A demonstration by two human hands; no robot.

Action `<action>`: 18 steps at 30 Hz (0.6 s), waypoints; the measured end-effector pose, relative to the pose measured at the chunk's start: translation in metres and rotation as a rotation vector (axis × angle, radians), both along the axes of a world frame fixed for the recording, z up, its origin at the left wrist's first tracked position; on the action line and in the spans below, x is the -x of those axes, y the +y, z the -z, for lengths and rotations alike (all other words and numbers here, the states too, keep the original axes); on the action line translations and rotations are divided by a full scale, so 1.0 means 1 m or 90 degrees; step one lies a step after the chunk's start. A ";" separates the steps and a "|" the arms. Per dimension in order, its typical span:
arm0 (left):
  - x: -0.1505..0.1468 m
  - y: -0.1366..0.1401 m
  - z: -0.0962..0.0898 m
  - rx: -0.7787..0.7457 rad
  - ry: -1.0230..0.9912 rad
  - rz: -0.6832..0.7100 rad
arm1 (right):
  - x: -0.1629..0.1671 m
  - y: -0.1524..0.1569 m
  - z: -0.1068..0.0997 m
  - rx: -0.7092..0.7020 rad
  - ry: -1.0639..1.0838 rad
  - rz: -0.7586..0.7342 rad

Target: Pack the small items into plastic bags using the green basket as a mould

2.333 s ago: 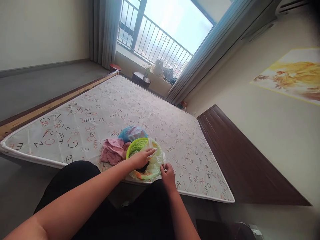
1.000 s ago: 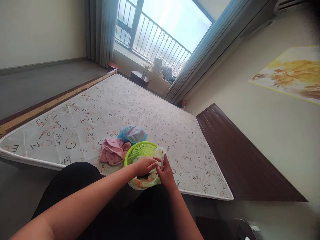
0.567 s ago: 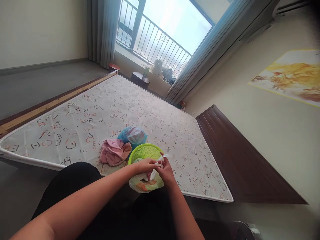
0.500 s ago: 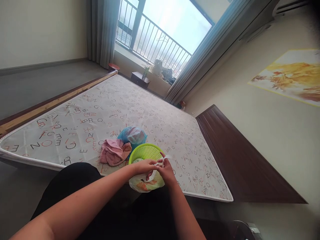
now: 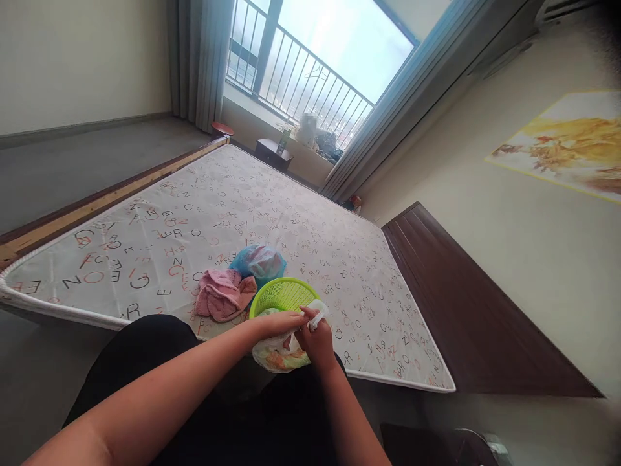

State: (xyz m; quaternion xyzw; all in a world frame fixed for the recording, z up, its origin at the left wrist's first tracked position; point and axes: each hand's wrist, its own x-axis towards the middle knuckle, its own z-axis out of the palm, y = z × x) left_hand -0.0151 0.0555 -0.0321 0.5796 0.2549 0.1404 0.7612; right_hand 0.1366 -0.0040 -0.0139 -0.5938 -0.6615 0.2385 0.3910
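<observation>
Both hands meet over a thin plastic bag (image 5: pixel 280 358), whitish and see-through, with orange and green colours showing through it. My left hand (image 5: pixel 287 321) is closed on the gathered plastic, its fingertips touching the other hand. My right hand (image 5: pixel 317 336) is closed around the twisted white top of the bag, and a loose end sticks out above the fingers. Just behind the hands stands a lime-green mesh basket (image 5: pixel 284 294). A pink towel (image 5: pixel 223 294) lies crumpled to its left, and a blue plastic bag (image 5: pixel 259 262) with something pinkish inside sits behind it.
Under these things is a mattress (image 5: pixel 233 200) printed with letters, on a bed with a wooden side rail (image 5: pixel 121 191) and dark headboard (image 5: pixel 470 310). A small nightstand (image 5: pixel 273 154) stands by the window. My black-clad knees are at the front edge.
My right hand has turned and closed round the bag's white top, which stretched out as a strip before. The left hand has shifted slightly right. The towel and basket stay put.
</observation>
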 end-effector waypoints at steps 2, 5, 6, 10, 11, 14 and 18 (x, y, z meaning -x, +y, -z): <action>0.001 0.002 0.001 0.039 -0.045 -0.060 | -0.005 0.001 0.002 -0.010 0.006 0.036; 0.001 0.008 0.007 0.083 -0.122 -0.133 | -0.017 0.005 0.004 0.008 0.068 0.139; 0.000 0.010 0.008 0.077 -0.147 -0.161 | -0.020 0.007 0.005 0.019 0.098 0.172; -0.003 0.009 0.012 0.002 -0.186 -0.139 | -0.029 0.015 0.009 0.055 0.160 0.239; -0.003 0.007 0.012 -0.014 -0.167 -0.095 | -0.030 0.017 0.010 0.053 0.158 0.245; -0.002 0.002 0.009 -0.018 -0.130 0.013 | -0.028 0.021 0.013 0.037 0.155 0.242; 0.004 0.003 -0.003 0.043 -0.164 0.020 | -0.025 0.024 0.017 0.029 0.173 0.226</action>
